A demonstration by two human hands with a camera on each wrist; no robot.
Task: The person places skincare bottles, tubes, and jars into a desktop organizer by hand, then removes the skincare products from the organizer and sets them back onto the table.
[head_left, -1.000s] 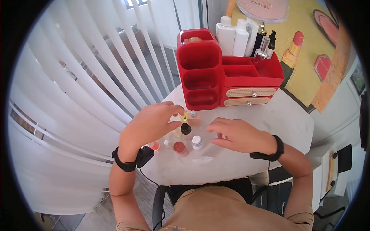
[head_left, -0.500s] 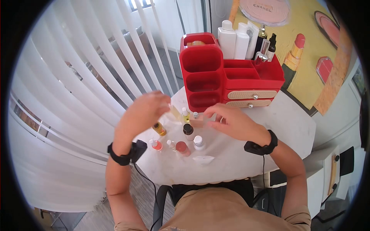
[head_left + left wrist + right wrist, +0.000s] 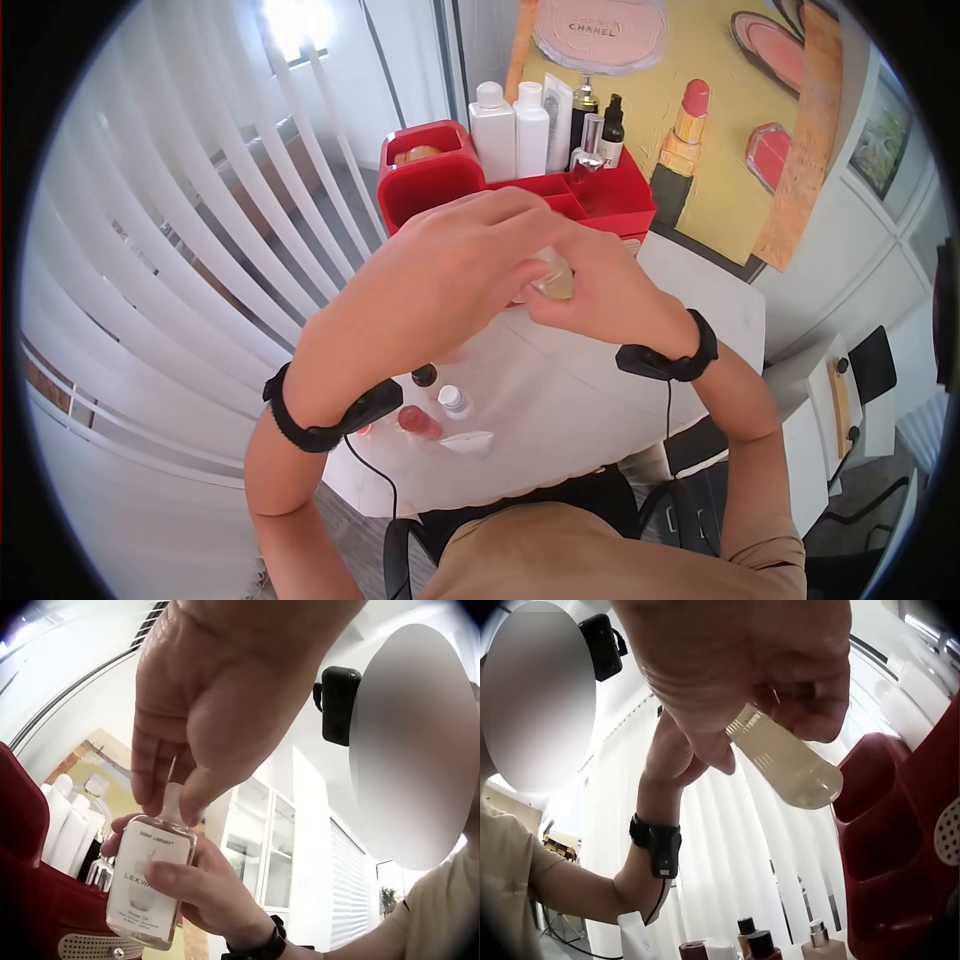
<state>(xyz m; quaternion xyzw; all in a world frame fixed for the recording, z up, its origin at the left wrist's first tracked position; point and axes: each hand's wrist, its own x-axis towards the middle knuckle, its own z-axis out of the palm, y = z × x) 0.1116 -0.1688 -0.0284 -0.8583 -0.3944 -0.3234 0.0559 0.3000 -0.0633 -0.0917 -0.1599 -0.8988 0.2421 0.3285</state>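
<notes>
Both hands meet around a small clear shower gel bottle (image 3: 135, 904) with a white label, raised in front of the red organizer. My right hand (image 3: 615, 295) grips the bottle's body, its thumb across the label in the left wrist view. From above, my left hand (image 3: 425, 270) pinches the bottle's pale cap (image 3: 172, 799) between thumb and fingers. The right wrist view shows the bottle's rounded bottom pointing toward the organizer. In the head view the left hand hides much of the bottle.
The red organizer (image 3: 625, 190) stands behind the hands, with white bottles (image 3: 492, 130) and dark pump bottles on it. On the table (image 3: 650, 370) stand a pink jar (image 3: 418, 422), a white-capped bottle (image 3: 452, 400) and a white tube (image 3: 468, 442). Vertical blinds (image 3: 200, 300) hang at left.
The left hand has come right and the right hand has met it, with the clear bottle now raised between them. The head view has shifted, so the organizer appears further left.
</notes>
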